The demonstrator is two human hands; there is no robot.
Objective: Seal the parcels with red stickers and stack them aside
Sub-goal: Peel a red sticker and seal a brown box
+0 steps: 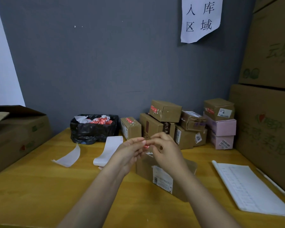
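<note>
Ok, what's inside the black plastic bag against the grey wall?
Crumpled red-and-white sticker scraps and torn white backing paper show at the top of the black plastic bag. Whatever lies beneath them is covered by that layer and the bag's sides.

Head view, one wide-angle camera.
I look forward and down across the table [39,186] to the wall [89,63]; left hand [130,151] and right hand [168,150] close, mid-frame.

yellow table [39,186], parcels [130,128], black bag [92,130], white paper strips [69,156], notepad [247,188]
</note>
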